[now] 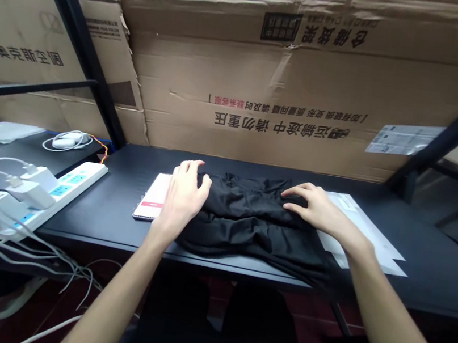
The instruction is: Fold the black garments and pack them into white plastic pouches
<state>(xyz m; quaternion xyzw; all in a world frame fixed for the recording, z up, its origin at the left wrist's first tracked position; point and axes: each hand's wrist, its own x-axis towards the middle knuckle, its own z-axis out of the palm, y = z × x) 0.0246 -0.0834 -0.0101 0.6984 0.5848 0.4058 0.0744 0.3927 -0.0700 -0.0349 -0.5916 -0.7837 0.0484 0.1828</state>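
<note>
**A:** Where are the hands, and what state are they in?

**B:** The left hand (181,201) is curved, not clenched, its fingertips at the garment's left end. I cannot tell whether they pinch any cloth. The right hand (320,208) lies open, its fingers resting flat on top.

**A:** And what lies between the 2 of them?

**B:** A bunched black garment (250,226), possibly trousers, though the folds hide its shape. It sits just beyond the person's dark-clothed lap (222,331), on a black table (124,179), and its long axis runs sideways from hand to hand. Its right end droops over the table's front edge.

**A:** Which hand is nearer to it?

**B:** Neither. Both touch it, the left at one end and the right across the other part.

**A:** What else is close by?

**B:** A smartphone (154,195) lies under the left hand's edge, and white printed sheets (368,232) are tucked beneath the garment's right side.

**A:** And farther off?

**B:** To the left, a white power strip (76,186) holds white charger adapters (35,188). Beyond the table stand a black shelf upright (76,40) and a large flattened cardboard carton (267,85) printed with Chinese text.
</note>
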